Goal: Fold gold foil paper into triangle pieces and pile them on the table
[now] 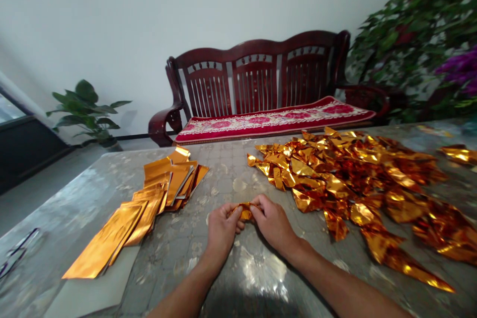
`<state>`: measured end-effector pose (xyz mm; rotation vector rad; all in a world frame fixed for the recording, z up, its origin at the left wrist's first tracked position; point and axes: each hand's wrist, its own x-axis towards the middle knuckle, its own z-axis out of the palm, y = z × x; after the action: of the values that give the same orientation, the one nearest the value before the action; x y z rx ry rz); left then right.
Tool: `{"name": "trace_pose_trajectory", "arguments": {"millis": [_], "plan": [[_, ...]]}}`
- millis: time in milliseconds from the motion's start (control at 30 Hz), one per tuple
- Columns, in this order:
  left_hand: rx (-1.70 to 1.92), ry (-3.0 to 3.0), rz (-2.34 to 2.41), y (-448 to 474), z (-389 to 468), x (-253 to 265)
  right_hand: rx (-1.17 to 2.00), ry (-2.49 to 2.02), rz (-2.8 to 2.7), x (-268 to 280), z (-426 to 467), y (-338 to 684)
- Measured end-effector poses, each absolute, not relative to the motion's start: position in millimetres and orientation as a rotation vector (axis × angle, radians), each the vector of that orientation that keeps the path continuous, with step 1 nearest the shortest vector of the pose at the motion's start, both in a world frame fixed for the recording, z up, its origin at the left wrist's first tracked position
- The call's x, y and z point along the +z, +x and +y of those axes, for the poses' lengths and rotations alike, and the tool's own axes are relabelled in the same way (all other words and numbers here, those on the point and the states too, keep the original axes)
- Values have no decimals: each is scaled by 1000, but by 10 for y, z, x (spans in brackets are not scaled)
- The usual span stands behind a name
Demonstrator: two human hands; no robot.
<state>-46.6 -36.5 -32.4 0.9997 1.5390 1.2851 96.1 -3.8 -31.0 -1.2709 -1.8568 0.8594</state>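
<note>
Between my two hands is a small folded piece of gold foil paper (246, 212), held just over the table. My left hand (222, 226) pinches its left end between thumb and fingers. The right end is pinched by my right hand (274, 221). To the left, flat gold foil sheets (108, 231) lie in overlapping, fanned stacks. On the right spreads a large heap of folded gold foil pieces (335, 184), shiny and crumpled in shape, some close to my right hand.
The patterned grey table (179, 268) carries a pale sheet (97, 288) under the flat stacks. Eyeglasses (18, 253) lie at the left edge. Behind stands a dark wooden bench (253, 79) with a red floral cushion (276, 118). Potted plants (89, 109) flank it.
</note>
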Motion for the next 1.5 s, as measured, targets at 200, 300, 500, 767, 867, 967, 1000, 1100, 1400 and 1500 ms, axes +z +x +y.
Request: {"name": "trace_pose_trajectory", "arguments": {"millis": [200, 300, 500, 767, 867, 967, 1000, 1100, 1400, 1500], "plan": [[1308, 998, 1529, -448, -358, -350, 858, -1283, -1900, -274, -57, 953], [1324, 1000, 1525, -437, -363, -351, 853, -1286, -1900, -265, -50, 944], [1327, 976, 1550, -403, -368, -305, 845, -1263, -1882, -259, -61, 921], [1268, 850, 1492, -451, -300, -254, 1251, -1188, -1688, -292, -20, 913], [1258, 826, 1440, -510, -265, -238, 1387, -1117, -1620, -286, 22, 972], [1233, 793, 1382, -571, -241, -208, 1258, -1073, -1592, -273, 56, 1050], [1221, 784, 1364, -591, -235, -197, 1178, -1064, -1596, -268, 65, 1071], [1184, 748, 1315, -648, -217, -170, 928, -996, -1648, -252, 82, 1097], [1075, 705, 1253, -726, -209, -135, 776, -800, -1751, -229, 107, 1053], [1029, 704, 1250, -738, -207, -132, 817, -749, -1776, -236, 118, 1059]]}}
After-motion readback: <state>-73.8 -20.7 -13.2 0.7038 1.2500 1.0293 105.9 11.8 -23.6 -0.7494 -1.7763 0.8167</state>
